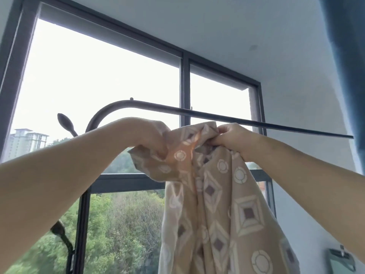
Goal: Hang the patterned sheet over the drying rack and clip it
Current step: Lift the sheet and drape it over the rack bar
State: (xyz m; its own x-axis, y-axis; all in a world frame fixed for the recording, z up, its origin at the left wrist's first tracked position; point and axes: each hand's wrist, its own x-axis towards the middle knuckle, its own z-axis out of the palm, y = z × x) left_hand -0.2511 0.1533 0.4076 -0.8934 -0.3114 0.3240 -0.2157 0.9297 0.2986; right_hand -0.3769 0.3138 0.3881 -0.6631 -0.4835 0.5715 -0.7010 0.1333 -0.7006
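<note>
Left hand (147, 133) and right hand (235, 138) both grasp the sheet (217, 194) at its bunched top edge; the rest hangs below. Top fold sits just under the rack bar (276, 125), contact unclear. Bar runs rightward to a free end. Window (184, 86) behind.

The tan sheet (217, 204), patterned with pale diamonds and circles, hangs bunched at its top just below the dark, thin bar of the drying rack (158, 106), not yet draped over it.
</note>
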